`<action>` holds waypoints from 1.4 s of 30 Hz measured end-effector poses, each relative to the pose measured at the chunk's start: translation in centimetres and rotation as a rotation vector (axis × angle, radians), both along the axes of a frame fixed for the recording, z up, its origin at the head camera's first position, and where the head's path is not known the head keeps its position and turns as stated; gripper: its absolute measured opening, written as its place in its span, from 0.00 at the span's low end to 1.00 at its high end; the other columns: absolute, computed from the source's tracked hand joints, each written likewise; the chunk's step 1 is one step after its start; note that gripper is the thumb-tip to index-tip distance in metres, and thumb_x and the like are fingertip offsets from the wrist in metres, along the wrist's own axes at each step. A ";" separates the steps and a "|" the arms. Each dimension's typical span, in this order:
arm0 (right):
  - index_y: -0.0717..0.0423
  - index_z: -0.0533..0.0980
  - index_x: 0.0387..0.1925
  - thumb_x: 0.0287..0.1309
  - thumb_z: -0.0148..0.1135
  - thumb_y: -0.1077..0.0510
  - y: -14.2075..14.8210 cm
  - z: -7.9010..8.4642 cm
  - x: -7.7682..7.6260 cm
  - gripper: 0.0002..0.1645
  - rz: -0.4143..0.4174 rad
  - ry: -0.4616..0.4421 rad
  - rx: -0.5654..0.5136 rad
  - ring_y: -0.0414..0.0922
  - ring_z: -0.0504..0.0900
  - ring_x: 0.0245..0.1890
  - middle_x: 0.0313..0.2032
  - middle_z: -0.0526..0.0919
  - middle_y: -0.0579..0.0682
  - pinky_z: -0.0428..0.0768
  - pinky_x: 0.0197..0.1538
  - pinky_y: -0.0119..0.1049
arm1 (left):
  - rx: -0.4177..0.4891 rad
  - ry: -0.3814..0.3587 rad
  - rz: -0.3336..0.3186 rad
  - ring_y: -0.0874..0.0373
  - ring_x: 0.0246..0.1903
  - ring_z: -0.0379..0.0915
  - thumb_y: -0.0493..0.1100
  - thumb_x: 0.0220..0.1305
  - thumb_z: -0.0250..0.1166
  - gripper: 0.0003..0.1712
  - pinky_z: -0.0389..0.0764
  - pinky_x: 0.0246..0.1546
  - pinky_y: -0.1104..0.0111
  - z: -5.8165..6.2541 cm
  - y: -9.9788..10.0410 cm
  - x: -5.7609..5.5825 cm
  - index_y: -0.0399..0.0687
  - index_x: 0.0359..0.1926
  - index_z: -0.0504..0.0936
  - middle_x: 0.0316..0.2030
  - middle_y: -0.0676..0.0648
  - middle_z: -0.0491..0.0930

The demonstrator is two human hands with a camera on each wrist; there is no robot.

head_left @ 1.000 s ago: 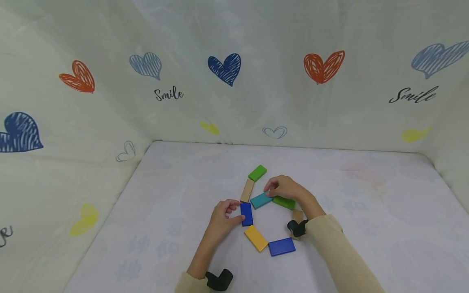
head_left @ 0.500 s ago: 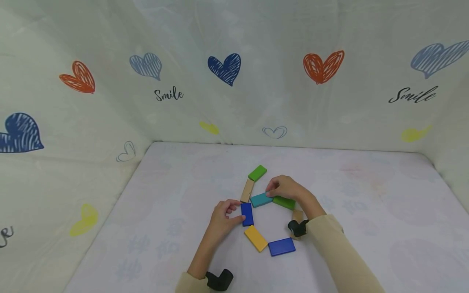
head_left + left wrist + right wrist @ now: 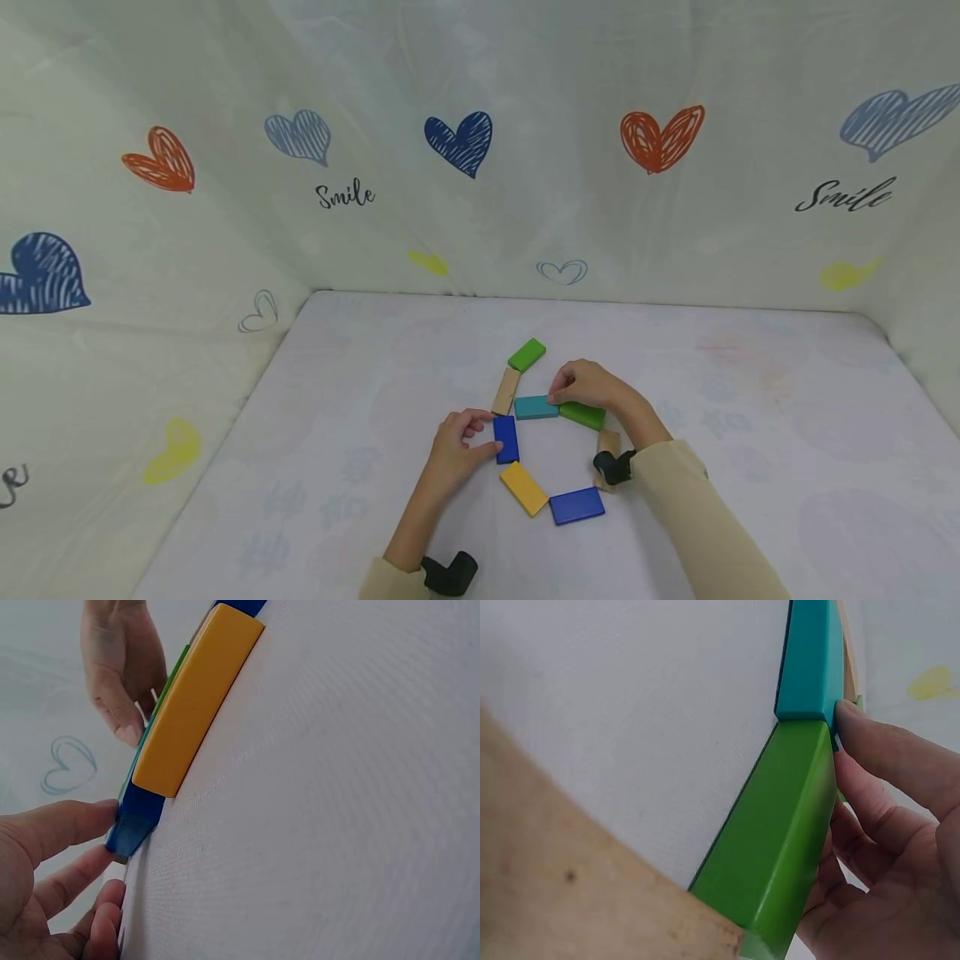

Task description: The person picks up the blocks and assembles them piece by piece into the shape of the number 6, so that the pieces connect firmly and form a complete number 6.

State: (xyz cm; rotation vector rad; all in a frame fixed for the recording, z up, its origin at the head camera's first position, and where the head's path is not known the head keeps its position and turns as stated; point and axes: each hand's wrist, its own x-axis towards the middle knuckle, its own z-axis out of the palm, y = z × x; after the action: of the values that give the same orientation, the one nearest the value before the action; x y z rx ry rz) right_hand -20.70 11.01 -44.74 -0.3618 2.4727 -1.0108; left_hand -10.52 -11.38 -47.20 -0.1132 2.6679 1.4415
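Note:
My left hand [image 3: 454, 443] holds the blue block [image 3: 506, 439] at its left side, thumb and index finger against it. In the left wrist view, the thumb and index fingertip meet that blue block [image 3: 137, 817] beyond the yellow block [image 3: 199, 701]. My right hand [image 3: 588, 385] has its thumb and curled fingers at the right end of the teal block [image 3: 536, 407]. The right wrist view shows the thumb tip on the far edge of the teal block [image 3: 808, 660], where it meets the green block [image 3: 772, 825]. All these blocks lie flat on the white tabletop.
The ring of blocks continues with a yellow block [image 3: 523, 488], a second blue block [image 3: 577, 505] and natural wood blocks partly hidden by the right wrist. A wood block [image 3: 506, 392] and a green block [image 3: 527, 355] trail off beyond it. A heart-printed curtain [image 3: 555, 192] stands behind.
The teal block has turned, its left end coming toward the far side of the blue block, so it lies nearly level. My right hand has shifted slightly right; the left stays put.

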 end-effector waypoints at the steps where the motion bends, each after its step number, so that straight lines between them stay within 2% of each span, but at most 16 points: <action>1: 0.58 0.79 0.32 0.52 0.64 0.55 0.0 -0.1 0.0 0.10 0.002 0.002 0.000 0.44 0.72 0.36 0.33 0.79 0.50 0.70 0.38 0.34 | 0.002 -0.003 0.003 0.57 0.40 0.63 0.42 0.52 0.69 0.20 0.67 0.40 0.68 0.0 0.0 0.0 0.51 0.48 0.78 0.37 0.49 0.71; 5: 0.58 0.79 0.32 0.52 0.64 0.55 0.1 -0.2 -0.1 0.10 0.012 0.007 -0.010 0.45 0.72 0.36 0.34 0.79 0.50 0.69 0.39 0.34 | 0.006 -0.012 0.011 0.57 0.40 0.63 0.42 0.52 0.69 0.20 0.67 0.40 0.68 0.1 0.1 0.0 0.52 0.48 0.78 0.37 0.50 0.70; 14: 0.58 0.78 0.31 0.54 0.63 0.56 0.1 -0.5 -0.2 0.08 0.027 0.011 -0.050 0.44 0.71 0.35 0.31 0.79 0.50 0.69 0.39 0.34 | -0.009 0.018 0.005 0.57 0.39 0.63 0.42 0.52 0.69 0.20 0.68 0.38 0.69 0.1 0.1 0.2 0.50 0.48 0.78 0.36 0.49 0.70; 24: 0.58 0.78 0.31 0.55 0.62 0.58 0.1 -0.4 -0.1 0.07 0.056 0.028 -0.080 0.43 0.71 0.32 0.28 0.77 0.49 0.69 0.38 0.34 | 0.002 0.008 0.008 0.55 0.40 0.61 0.42 0.51 0.70 0.20 0.67 0.39 0.67 -0.1 0.3 0.0 0.51 0.48 0.79 0.36 0.49 0.69; 36: 0.58 0.78 0.32 0.55 0.62 0.58 0.1 -0.4 -0.1 0.06 0.051 0.028 -0.089 0.43 0.71 0.31 0.28 0.77 0.49 0.69 0.37 0.34 | 0.011 -0.006 0.026 0.55 0.42 0.60 0.43 0.51 0.70 0.20 0.67 0.40 0.66 -0.1 0.5 0.0 0.54 0.47 0.79 0.37 0.49 0.68; 42: 0.58 0.78 0.31 0.54 0.63 0.58 0.2 -0.4 0.0 0.06 0.042 0.034 -0.100 0.43 0.70 0.30 0.27 0.77 0.48 0.69 0.37 0.34 | 0.004 0.018 0.012 0.55 0.42 0.61 0.43 0.51 0.70 0.20 0.67 0.41 0.65 -0.2 0.4 0.1 0.54 0.47 0.79 0.37 0.49 0.68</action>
State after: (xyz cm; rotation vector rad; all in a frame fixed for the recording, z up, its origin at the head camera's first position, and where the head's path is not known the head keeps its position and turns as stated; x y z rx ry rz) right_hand -20.72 11.16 -45.15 -0.4638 2.4395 -1.1223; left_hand -10.41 -10.93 -47.37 -0.1165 2.6833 1.4580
